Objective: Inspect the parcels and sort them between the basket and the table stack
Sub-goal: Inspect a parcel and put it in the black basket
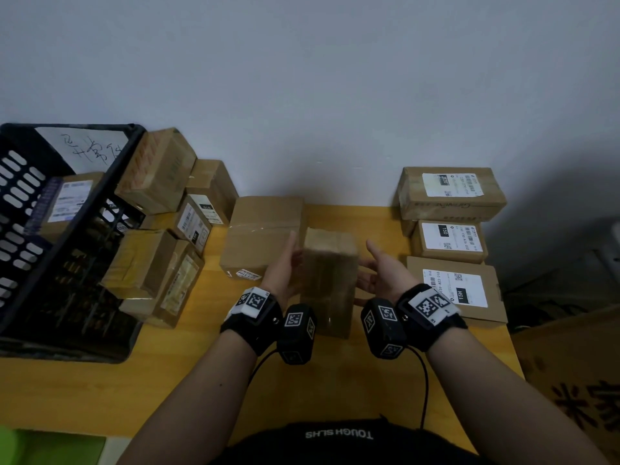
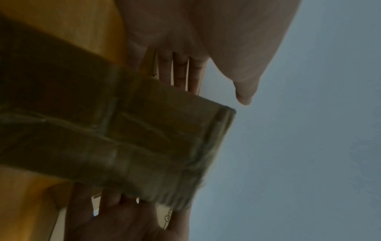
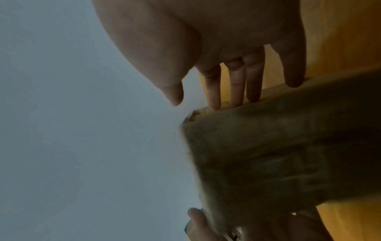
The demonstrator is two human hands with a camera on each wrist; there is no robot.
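A plain brown taped parcel stands on end above the yellow table, between my two hands. My left hand lies flat against its left side with straight fingers. My right hand is at its right side, thumb up, its straight fingers touching the parcel's edge. The parcel is blurred in both wrist views. The black slotted basket stands at the left with a labelled parcel inside. Three labelled parcels sit at the right.
A loose pile of brown boxes leans against the basket's right wall. A bigger box lies behind the held parcel. A grey wall closes the back. A large carton stands off the table's right edge.
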